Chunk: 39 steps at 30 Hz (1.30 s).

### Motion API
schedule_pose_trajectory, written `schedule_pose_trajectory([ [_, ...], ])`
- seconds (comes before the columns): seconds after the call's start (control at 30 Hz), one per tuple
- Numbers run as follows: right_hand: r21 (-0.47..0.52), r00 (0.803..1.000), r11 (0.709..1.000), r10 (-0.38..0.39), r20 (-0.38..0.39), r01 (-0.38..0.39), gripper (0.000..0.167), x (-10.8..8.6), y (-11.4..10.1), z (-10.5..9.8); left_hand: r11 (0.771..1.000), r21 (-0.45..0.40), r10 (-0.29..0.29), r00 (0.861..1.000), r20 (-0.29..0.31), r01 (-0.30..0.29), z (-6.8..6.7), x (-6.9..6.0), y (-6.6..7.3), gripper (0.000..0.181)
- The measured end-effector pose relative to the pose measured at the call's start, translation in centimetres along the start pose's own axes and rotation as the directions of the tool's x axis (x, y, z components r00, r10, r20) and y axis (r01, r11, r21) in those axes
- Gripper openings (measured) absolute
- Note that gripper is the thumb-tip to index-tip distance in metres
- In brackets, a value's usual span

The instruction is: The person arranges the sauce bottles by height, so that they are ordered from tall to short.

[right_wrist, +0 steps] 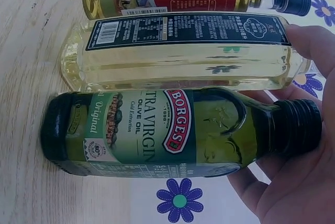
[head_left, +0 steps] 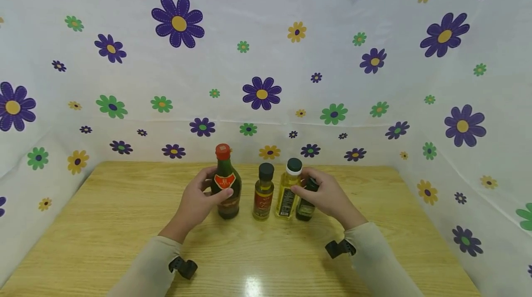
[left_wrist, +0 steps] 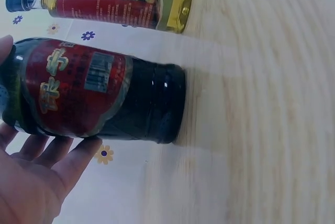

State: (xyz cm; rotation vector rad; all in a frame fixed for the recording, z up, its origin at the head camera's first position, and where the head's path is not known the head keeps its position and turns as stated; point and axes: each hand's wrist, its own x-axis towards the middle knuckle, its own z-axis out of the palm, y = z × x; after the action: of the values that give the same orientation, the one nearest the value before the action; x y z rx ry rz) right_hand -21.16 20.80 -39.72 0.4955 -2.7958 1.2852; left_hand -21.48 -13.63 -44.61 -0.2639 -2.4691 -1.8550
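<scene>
Four bottles stand upright in a row on the desk (head_left: 253, 246), a grip at either end.
At the row's left, the red-capped bottle (head_left: 226, 180) sits inside the left grip (head_left: 197, 201), thumb across its front; at the right, the right grip (head_left: 326, 194) curls round the small green bottle (right_wrist: 146, 135), its thumb reaching onto the pale oil bottle (head_left: 286, 197) just beside it. Every long axis runs vertical. Between the grips, touched by neither, stands the red-labelled bottle (head_left: 263, 201), nearer the pale one, with flowered cloth (head_left: 224, 61) behind.
</scene>
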Motion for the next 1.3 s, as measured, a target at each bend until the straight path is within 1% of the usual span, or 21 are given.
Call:
schedule_pose_trajectory([
  [0.07,0.0,1.0,1.0,0.003,-0.001,-0.003,0.033,0.0,0.0,-0.1,1.0,0.014,0.001,1.0,-0.008,-0.001,0.0,0.1,0.2,0.067],
  [0.23,0.002,1.0,1.0,0.0,-0.002,0.0,0.034,0.0,0.1,-0.1,0.999,0.035,0.02,1.0,-0.019,-0.019,-0.4,0.7,-0.1,0.067],
  [0.4,0.011,1.0,1.0,-0.001,-0.003,0.001,0.033,0.0,0.3,0.1,0.998,0.041,0.038,0.999,-0.008,-0.037,-1.0,1.5,-0.4,0.065],
  [0.53,0.029,1.0,1.0,0.001,0.0,-0.001,0.035,0.0,0.4,0.2,0.997,0.065,0.041,0.999,-0.006,-0.04,-1.4,2.1,0.0,0.067],
  [0.7,0.033,1.0,0.999,-0.001,0.0,0.001,0.037,0.1,0.4,0.2,0.995,0.094,0.031,0.999,-0.007,-0.03,-1.7,3.0,0.6,0.071],
  [0.87,0.042,1.0,0.999,0.009,0.003,-0.009,0.037,0.1,0.4,0.2,0.995,0.102,0.019,1.0,0.001,-0.019,-1.5,4.0,1.0,0.074],
  [1.03,0.052,1.0,0.999,0.007,0.007,-0.007,0.037,0.2,0.3,0.1,0.995,0.085,0.045,0.999,-0.021,-0.043,-1.2,5.0,1.2,0.073],
  [1.17,0.055,1.0,0.998,0.003,0.014,-0.004,0.037,0.2,0.2,0.2,0.996,0.074,0.055,0.998,-0.035,-0.052,-0.9,5.4,1.1,0.072],
  [1.3,0.055,1.0,0.998,0.006,0.01,-0.006,0.036,0.1,0.3,0.2,0.996,0.075,0.052,0.998,-0.026,-0.05,-0.6,5.7,0.8,0.073],
])
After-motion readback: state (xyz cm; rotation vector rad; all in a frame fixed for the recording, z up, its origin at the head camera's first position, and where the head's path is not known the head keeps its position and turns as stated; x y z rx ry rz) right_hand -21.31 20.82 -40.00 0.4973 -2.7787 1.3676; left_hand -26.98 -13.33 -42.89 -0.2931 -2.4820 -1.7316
